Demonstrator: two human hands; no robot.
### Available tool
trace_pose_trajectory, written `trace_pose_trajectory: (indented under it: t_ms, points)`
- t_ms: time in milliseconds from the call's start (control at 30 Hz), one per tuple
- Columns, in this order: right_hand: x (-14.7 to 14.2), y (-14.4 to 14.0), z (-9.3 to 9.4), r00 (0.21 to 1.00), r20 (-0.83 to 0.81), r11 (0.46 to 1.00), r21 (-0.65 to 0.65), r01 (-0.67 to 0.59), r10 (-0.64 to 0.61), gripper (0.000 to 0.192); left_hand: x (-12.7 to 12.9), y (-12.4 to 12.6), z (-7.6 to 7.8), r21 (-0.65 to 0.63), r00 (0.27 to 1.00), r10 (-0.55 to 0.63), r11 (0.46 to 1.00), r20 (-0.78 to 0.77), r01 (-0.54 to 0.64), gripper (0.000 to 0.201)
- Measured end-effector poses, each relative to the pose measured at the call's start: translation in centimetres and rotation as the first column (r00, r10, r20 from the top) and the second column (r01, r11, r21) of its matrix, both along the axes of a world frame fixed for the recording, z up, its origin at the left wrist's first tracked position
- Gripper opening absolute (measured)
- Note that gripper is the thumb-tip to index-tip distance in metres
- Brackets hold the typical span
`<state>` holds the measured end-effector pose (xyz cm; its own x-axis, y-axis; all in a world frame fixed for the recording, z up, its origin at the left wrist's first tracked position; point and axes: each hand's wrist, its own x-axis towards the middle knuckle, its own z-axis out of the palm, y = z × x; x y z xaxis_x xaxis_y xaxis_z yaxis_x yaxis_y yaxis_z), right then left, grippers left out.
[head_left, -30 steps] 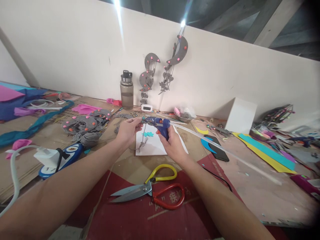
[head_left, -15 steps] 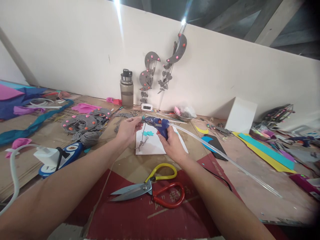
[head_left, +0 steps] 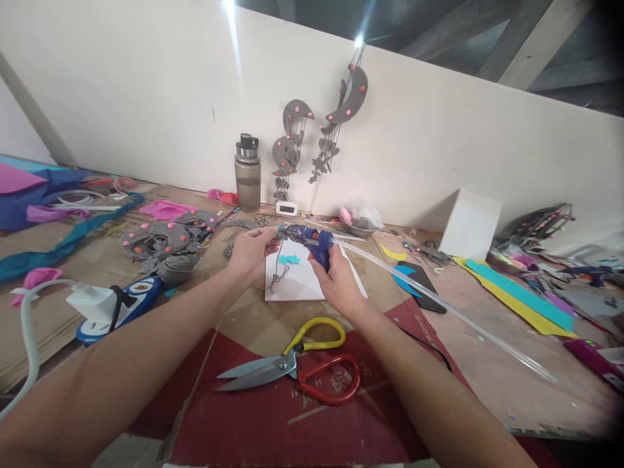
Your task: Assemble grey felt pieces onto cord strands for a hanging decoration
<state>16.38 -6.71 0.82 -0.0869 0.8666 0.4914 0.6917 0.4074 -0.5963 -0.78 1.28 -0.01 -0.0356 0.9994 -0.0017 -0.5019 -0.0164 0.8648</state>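
Note:
My right hand (head_left: 337, 279) grips a blue glue gun (head_left: 309, 240) with a long clear glue stick (head_left: 439, 304) trailing out to the right behind it. The gun's nozzle points left at a small piece pinched in my left hand (head_left: 251, 252). From that hand a thin grey string of small shapes (head_left: 277, 273) dangles over a white sheet (head_left: 298, 279). A teal flower cutout (head_left: 289, 260) lies on the sheet.
Large scissors (head_left: 297, 367) with yellow and red handles lie in front on red card. A grey bottle (head_left: 247, 174) stands by the wall under hanging grey moon ornaments (head_left: 319, 130). Grey felt pieces (head_left: 163, 244) lie left, a white box (head_left: 468, 224) and coloured strips (head_left: 521, 296) right.
Both hands stay close together. The trailing end of the glue stick has swung slightly toward me; the glue gun tip stays at the left hand.

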Motion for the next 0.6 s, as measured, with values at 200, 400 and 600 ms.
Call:
trace_pose_trajectory:
  t_ms: [200,400,600]
  points:
    - [0.02,0.01,-0.07,1.0,0.013,1.0,-0.008,-0.011,0.012,0.027,0.01,0.0,0.03,0.004,1.0,0.005,1.0,-0.003,-0.005,0.012]
    - [0.06,0.02,-0.03,1.0,0.012,1.0,0.002,-0.005,0.005,0.026,0.04,-0.09,0.06,0.003,1.0,-0.005,1.0,-0.001,0.005,0.01]
    - [0.1,0.11,-0.18,1.0,-0.019,1.0,0.005,-0.009,0.01,0.027,0.04,0.17,-0.15,0.007,1.0,-0.009,1.0,0.008,0.009,0.01]
